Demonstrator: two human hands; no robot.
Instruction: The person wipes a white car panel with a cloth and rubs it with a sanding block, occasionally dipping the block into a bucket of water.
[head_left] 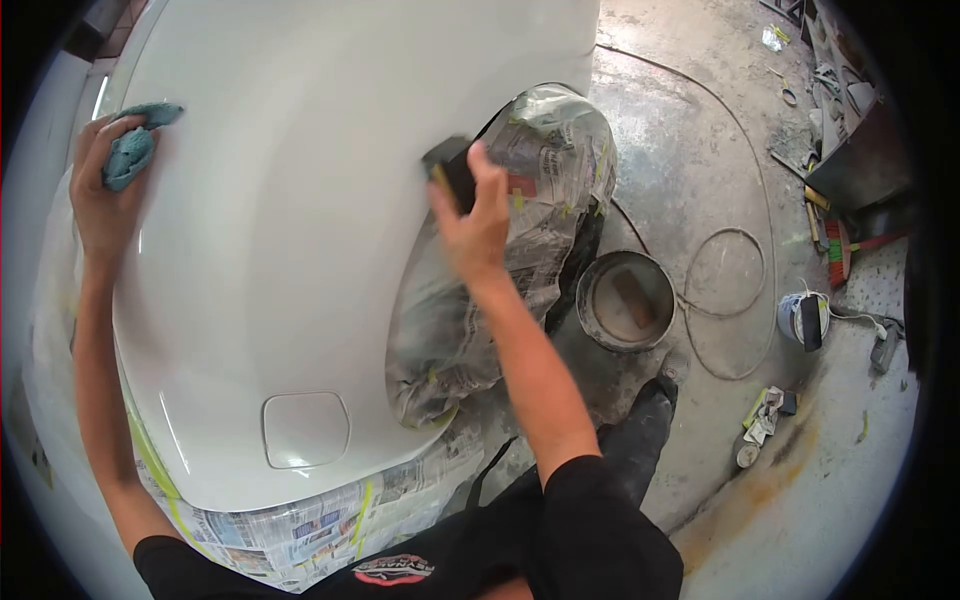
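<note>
A white car body panel (270,220) fills the left and middle of the head view, with a square fuel flap (306,430) low on it. At the panel's upper left edge, my left hand (104,205) is closed around a crumpled blue-green cloth (128,160). My right hand (474,235), slightly blurred, grips a dark sanding block (448,168) over the panel's edge by the wheel arch. Beneath that arm is the wheel (545,235), masked with newspaper and clear plastic.
A round bucket (588,318) holding liquid and a brown block stands on the floor (680,130) right of the wheel. A thin hose (768,215) coils beside it. Along the wall are a broom (838,258) and a white tub (795,322). Taped newspaper (300,530) borders the panel below.
</note>
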